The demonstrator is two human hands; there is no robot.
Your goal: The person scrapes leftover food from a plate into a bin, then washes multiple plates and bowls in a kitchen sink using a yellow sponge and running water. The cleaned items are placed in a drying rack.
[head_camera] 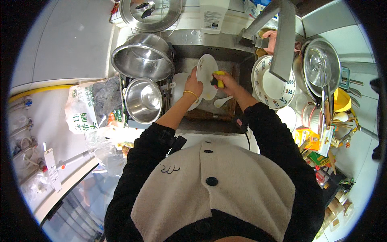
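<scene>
A white plate (207,81) is tilted up over the metal sink (181,50), its left edge in the grip of my left hand (193,86). My right hand (227,84) grasps a yellow sponge (219,79) with a dark side, close to the plate's right edge. Whether the sponge touches the plate is hard to tell. Beneath my left hand another white dish (180,84) lies in the sink, partly hidden by the hand and the raised plate. A white spoon (222,102) rests on the sink bottom below my right hand.
Left of the sink sit two steel bowls (143,57), (144,100). Stacked patterned plates (260,87) stand on the right, under the overhanging faucet (282,39). A steel strainer (321,65) is farther right. Behind the sink are a pot lid (151,18) and a white bottle (213,15).
</scene>
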